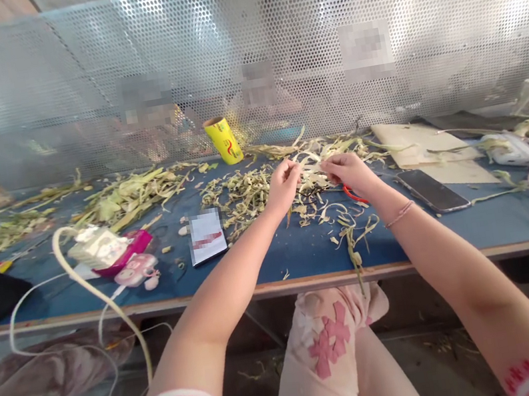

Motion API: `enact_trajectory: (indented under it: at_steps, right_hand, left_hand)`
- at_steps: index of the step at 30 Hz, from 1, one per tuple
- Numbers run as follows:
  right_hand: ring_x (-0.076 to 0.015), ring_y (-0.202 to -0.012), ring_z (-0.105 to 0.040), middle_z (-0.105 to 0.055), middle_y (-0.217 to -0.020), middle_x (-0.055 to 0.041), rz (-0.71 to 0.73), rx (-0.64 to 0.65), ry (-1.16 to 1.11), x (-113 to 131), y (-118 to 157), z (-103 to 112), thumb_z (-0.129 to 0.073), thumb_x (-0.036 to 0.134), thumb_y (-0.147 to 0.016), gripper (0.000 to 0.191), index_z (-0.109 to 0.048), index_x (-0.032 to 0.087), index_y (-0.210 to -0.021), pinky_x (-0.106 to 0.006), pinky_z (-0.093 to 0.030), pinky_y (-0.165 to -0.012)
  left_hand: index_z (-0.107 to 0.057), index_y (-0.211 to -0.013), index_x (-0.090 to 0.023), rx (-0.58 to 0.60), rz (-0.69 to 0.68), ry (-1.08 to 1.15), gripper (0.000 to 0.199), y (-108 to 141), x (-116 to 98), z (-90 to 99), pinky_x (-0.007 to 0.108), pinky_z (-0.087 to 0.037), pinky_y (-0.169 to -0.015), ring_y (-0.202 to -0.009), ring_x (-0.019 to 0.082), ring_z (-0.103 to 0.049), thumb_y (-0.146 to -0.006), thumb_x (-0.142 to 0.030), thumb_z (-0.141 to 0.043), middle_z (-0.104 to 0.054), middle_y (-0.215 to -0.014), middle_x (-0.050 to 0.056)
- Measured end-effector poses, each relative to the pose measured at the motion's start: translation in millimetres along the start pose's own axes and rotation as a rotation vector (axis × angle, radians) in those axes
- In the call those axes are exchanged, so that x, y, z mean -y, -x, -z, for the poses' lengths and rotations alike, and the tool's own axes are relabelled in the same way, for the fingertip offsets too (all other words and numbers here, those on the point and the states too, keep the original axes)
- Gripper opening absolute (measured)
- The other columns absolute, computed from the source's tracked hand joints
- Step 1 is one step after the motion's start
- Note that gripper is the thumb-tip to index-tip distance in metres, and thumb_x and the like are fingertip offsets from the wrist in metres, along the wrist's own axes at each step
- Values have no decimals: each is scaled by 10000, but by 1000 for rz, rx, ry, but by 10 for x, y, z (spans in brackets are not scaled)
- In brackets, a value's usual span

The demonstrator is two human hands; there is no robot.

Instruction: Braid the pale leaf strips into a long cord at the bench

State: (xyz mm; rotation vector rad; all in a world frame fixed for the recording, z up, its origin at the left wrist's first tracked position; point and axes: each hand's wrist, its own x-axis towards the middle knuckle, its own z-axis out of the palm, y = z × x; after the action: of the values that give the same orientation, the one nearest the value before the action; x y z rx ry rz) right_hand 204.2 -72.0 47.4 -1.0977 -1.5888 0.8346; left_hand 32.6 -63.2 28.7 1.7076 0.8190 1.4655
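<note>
My left hand and my right hand face each other above the table, fingers pinched. A pale plant strip spans the small gap between them, and both hands seem to grip it. Its ends are hidden in my fingers. Below and to the left of my hands lies a loose heap of curled green and cream peelings. Beneath my right hand a red-orange loop shows in part. A few longer green strips hang over the table's front edge.
Behind the blue table rises a perforated metal screen. A yellow tube leans near it. A lit phone, a dark phone, cardboard, a cabled power strip and a leafy pile lie around.
</note>
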Motion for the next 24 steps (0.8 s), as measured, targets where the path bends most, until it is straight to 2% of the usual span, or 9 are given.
enact_trajectory:
  at_steps: [3,8,10,13,19,24]
  right_hand:
    - [-84,-443,-430,-517,-508,20,10,-13,33,1,2,-3,-670,428,-715,294,-568,172,-614,-249,-360,-479]
    - [-135,-646,-541,-628,-716,-24,397,-184,406,-52,1,27,-630,273,-768,89,-676,198,-763,-297,-456,-674]
    - [-156,-733,-576,-649,-795,-45,515,-224,470,-66,11,55,-588,258,-809,124,-701,210,-790,-313,-468,-731]
    - [-177,-836,-604,-662,-892,-61,610,-255,496,-56,37,98,-553,283,-848,181,-723,232,-814,-336,-476,-795]
    - [-183,-854,-600,-643,-883,-61,718,-168,469,57,108,103,-569,331,-848,174,-726,257,-853,-356,-482,-810]
    - [-173,-877,-600,-641,-901,-53,794,-132,400,113,112,71,-575,313,-849,139,-697,247,-856,-354,-489,-806]
  left_hand:
    - [-401,-656,-189,21,20,98,269,-8,-12,-5,212,-247,-462,-462,47,-323,-856,-347,-487,-386,-560,-49]
    - [-393,-674,-187,38,77,205,241,-15,-34,-14,207,-206,-445,-427,30,-274,-852,-316,-490,-403,-565,-55]
    - [-394,-681,-187,30,110,233,221,-19,-39,-16,207,-206,-445,-414,24,-263,-853,-298,-479,-420,-576,-55]
    - [-400,-674,-185,30,150,252,201,-31,-26,-13,210,-206,-445,-405,24,-264,-844,-266,-470,-429,-568,-53]
    - [-439,-632,-178,85,87,45,221,-29,23,7,218,-214,-465,-443,47,-289,-823,-278,-490,-392,-528,-49]
    - [-455,-628,-174,160,9,-160,208,31,-65,0,232,-251,-512,-494,66,-339,-809,-270,-488,-419,-548,-42]
